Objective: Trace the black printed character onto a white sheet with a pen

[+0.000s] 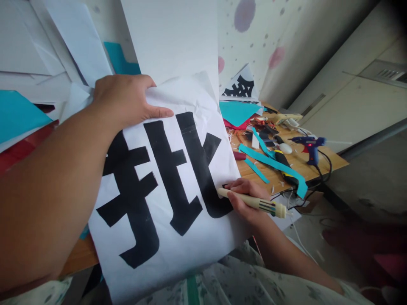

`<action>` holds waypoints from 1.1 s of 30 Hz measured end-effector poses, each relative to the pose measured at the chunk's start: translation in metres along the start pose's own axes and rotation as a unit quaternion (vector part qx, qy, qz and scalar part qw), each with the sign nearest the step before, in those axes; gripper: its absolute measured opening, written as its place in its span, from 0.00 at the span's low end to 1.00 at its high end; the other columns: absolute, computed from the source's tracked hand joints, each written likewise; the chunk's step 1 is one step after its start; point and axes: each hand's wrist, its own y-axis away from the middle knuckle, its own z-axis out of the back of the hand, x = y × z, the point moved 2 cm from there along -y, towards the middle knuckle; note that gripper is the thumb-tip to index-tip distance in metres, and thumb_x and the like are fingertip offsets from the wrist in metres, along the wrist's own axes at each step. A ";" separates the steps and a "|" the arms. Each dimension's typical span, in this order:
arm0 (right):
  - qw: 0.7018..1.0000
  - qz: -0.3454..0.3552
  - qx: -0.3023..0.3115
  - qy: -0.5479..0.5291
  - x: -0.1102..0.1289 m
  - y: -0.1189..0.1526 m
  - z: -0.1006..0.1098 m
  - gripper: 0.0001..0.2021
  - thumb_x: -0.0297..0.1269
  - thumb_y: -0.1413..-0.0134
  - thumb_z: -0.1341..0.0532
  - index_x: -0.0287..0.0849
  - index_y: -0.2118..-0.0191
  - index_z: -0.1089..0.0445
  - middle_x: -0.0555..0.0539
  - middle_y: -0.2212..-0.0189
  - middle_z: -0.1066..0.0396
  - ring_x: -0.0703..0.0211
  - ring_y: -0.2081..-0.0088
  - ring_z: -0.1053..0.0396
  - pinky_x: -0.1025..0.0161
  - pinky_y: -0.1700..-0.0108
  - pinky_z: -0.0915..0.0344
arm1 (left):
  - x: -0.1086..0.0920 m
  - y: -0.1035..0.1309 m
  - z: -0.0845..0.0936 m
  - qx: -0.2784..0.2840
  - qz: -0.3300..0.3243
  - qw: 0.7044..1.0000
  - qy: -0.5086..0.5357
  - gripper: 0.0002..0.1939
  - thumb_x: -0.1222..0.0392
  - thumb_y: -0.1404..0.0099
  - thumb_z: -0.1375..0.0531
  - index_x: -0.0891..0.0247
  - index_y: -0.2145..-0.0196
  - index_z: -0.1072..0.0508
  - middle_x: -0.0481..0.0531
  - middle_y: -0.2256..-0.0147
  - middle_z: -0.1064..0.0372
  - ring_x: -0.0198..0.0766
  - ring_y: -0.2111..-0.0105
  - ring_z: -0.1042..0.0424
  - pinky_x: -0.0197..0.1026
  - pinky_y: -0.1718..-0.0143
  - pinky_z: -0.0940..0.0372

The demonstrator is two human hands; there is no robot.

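Observation:
A white sheet of paper with a large black printed character lies tilted before me, partly over a taller white board. My left hand rests on the sheet's upper left part, thumb and forefinger apart; its other fingers are mostly hidden. Between the fingers of my right hand is a thick cream multicolour pen. The pen's tip is at the inner edge of the character's right-hand stroke. Whether it touches the paper I cannot tell.
On the wooden table at right are a blue glue gun with a lit red light, a black-and-yellow cutter, turquoise strips and scraps. White sheets and turquoise sheets lie at left. A cable hangs off the table's right side.

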 end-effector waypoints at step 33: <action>0.982 -0.045 -0.048 -0.175 -0.023 0.016 -0.003 0.06 0.37 0.48 0.33 0.47 0.72 0.31 0.51 0.77 0.29 0.53 0.69 0.25 0.53 0.63 0.25 | -0.094 0.227 -0.017 -0.091 -0.326 0.938 0.073 0.15 0.59 0.32 0.40 0.59 0.48 0.28 0.52 0.41 0.31 0.49 0.37 0.40 0.58 0.34 0.49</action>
